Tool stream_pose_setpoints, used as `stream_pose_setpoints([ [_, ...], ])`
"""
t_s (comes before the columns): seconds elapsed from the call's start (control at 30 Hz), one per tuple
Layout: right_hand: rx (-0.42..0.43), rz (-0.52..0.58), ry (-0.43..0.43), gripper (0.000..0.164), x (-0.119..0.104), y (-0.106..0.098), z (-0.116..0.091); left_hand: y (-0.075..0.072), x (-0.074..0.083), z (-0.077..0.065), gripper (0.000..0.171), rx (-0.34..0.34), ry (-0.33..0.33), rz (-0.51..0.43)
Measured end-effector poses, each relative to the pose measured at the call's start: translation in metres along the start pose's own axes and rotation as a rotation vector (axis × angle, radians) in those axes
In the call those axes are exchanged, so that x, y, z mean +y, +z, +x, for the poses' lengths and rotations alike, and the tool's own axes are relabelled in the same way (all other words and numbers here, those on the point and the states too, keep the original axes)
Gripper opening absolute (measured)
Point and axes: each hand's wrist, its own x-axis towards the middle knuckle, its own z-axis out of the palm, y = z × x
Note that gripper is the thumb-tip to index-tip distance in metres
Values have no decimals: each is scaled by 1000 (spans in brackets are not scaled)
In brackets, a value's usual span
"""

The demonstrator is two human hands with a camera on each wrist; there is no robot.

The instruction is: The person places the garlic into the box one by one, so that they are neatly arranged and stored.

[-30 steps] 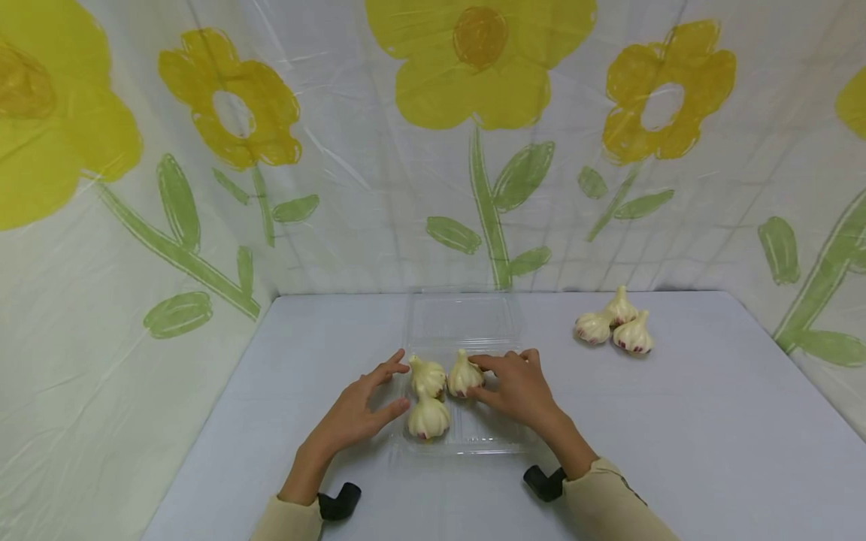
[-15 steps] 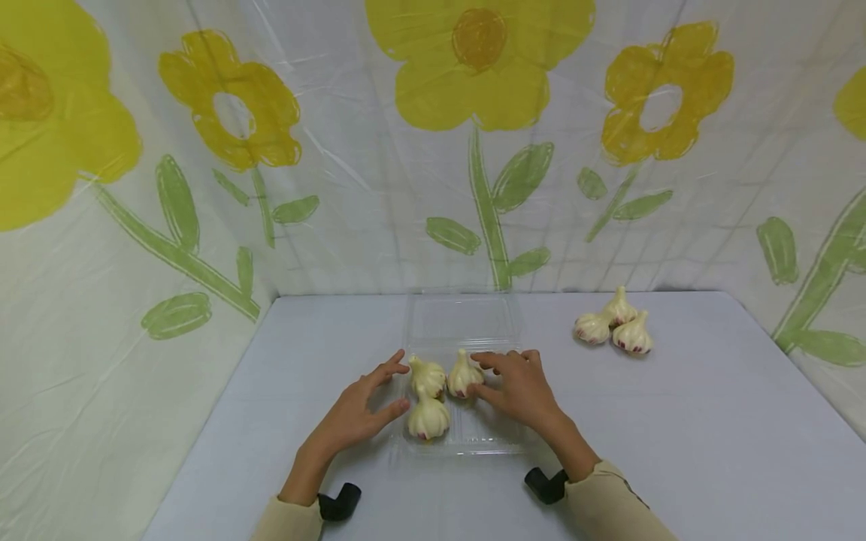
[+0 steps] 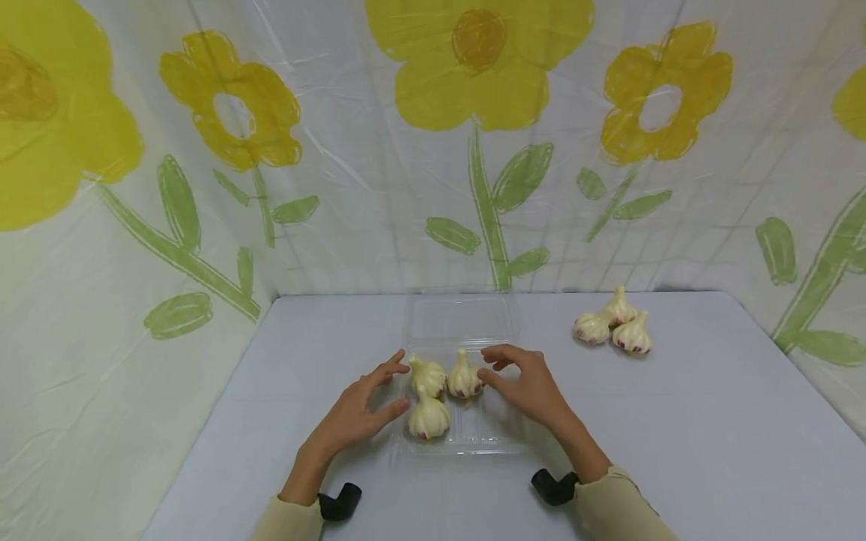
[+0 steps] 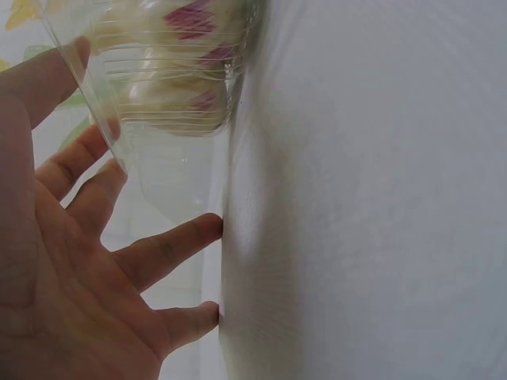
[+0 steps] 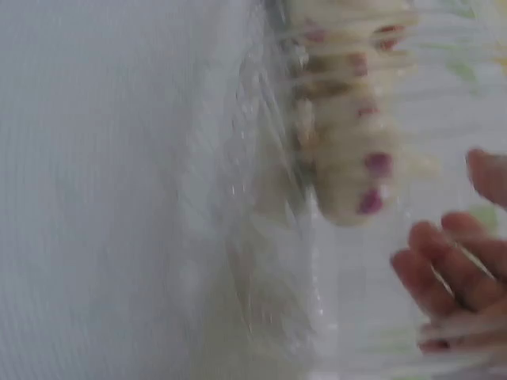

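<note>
Garlic [image 3: 464, 377] looks placed near the box's [image 3: 490, 428] back edge: my right hand [image 3: 531, 385] has drawn off, fingers parted, left hand [image 3: 357, 407] spread.

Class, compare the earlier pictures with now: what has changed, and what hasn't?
The right hand has let go of the nearest garlic bulb in the clear container and drawn away rightward. The left hand and three bulbs outside stayed put.

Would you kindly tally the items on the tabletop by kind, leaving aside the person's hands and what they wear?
Garlic bulbs: 6 (3 in the container, 3 grouped on the tabletop)
Clear plastic container, lid open: 1
Total: 7
</note>
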Motion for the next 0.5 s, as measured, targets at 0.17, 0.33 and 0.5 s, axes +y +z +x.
stream_pose_setpoints([
  [0.17,-56,43,-31,35,7,-4,-1,0,0,0,51,4,-1,5],
  [0.33,-49,32,-95,35,12,-5,-4,0,0,0,52,7,-5,16],
  [0.5,-34,14,-120,33,14,-6,-6,0,1,0,52,7,-2,10],
])
